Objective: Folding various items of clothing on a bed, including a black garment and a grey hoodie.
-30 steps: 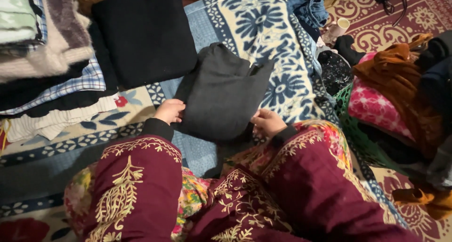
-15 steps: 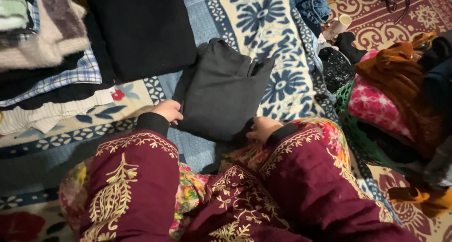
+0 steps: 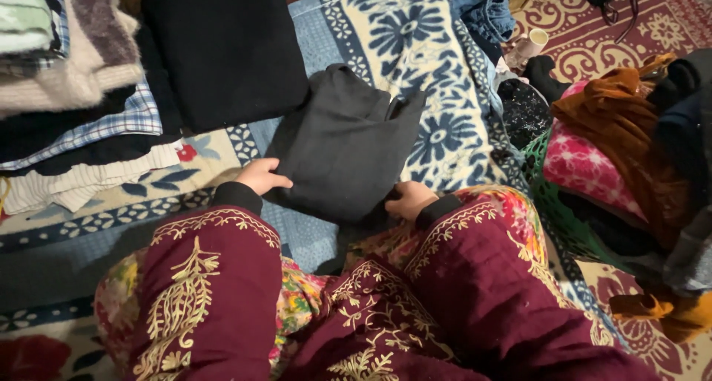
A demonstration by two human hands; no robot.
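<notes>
A blue and cream floral blanket (image 3: 415, 47) is stretching across the upper middle of the frame, with a stack of folded clothes (image 3: 67, 92) sitting at the upper left and a flat black folded garment (image 3: 222, 47) lying just beside it. At the centre a folded dark grey garment (image 3: 345, 147) is lying on the blanket, and the left hand (image 3: 259, 176) is gripping its lower left edge, fingers curled together around the cloth. The right hand (image 3: 409, 200) is holding the lower right corner, fingers tucking under the fabric, though I cannot tell how tightly they are closing.
</notes>
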